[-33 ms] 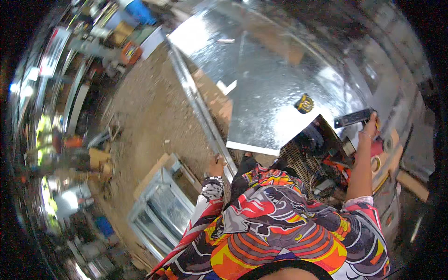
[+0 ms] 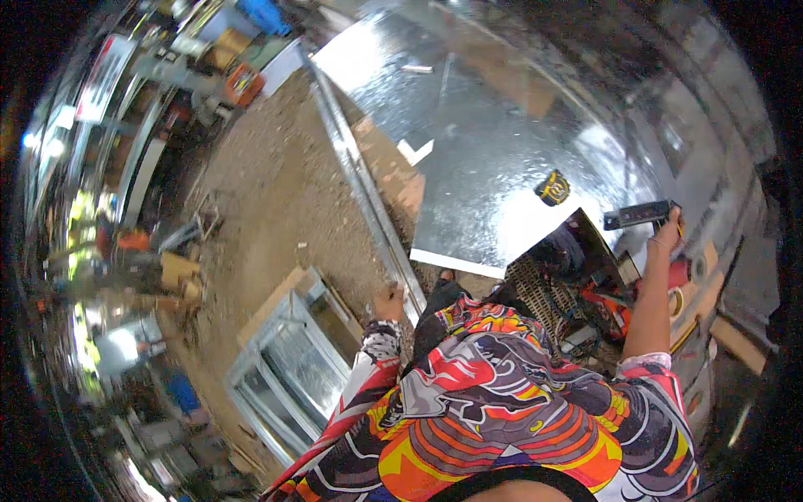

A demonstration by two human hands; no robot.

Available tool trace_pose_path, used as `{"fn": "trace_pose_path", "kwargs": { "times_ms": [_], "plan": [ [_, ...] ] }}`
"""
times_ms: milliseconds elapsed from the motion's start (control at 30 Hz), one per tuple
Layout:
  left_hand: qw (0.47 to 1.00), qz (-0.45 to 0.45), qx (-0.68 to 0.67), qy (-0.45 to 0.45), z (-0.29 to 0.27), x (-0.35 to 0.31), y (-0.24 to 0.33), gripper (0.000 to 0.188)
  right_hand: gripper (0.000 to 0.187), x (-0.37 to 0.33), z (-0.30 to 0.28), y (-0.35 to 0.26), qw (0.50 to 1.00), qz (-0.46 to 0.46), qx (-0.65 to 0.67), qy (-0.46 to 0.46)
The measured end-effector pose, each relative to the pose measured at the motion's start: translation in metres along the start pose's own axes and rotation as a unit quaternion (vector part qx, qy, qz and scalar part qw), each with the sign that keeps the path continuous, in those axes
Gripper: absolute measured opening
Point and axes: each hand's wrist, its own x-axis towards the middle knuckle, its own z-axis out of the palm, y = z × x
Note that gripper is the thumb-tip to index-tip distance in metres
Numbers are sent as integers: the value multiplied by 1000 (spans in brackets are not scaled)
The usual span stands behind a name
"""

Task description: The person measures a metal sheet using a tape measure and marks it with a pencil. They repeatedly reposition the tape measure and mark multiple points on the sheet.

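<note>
My right hand (image 2: 673,226) is closed around one end of a dark, flat rectangular tool (image 2: 638,215), whose exact kind I cannot make out. It holds the tool out over the right edge of a shiny sheet-covered table (image 2: 477,192). A yellow and black tape measure (image 2: 553,187) lies on that sheet, left of the tool. My left hand (image 2: 387,301) hangs low beside a long metal profile (image 2: 360,171); its fingers are too small and blurred to read, and whether it touches the profile is unclear.
Left of me a metal-framed glazed panel (image 2: 293,360) lies low on the dirt ground (image 2: 259,201). White offcuts (image 2: 416,151) rest on the sheet. Below the table's near edge are a perforated crate (image 2: 535,297), tape rolls (image 2: 676,301) and an orange tool (image 2: 615,309).
The scene has shifted slightly to the right in view. The dark tool in my right hand has turned a little and lies more level in the picture.
</note>
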Motion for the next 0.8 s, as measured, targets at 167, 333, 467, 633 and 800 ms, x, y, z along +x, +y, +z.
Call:
{"fn": "trace_pose_path", "kwargs": {
  "times_ms": [167,333,467,633,800],
  "plan": [
    [949,21,274,-152,8,-36,-170,52,27,58,16,54,992,-4,-93,90],
    [963,-133,192,-132,21,-116,-167,47,24,67,17,62,995,41,-40,79],
    [982,-33,176,-64,34,-63,-136,43,26,108,-9,67,988,-105,-59,99],
    [993,66,84,57,20,14,-25,44,31,-40,4,72,855,-418,-304,-45],
    [984,179,-20,-8,17,39,170,52,29,-206,-36,60,866,-361,-327,-113]
  ]
}}
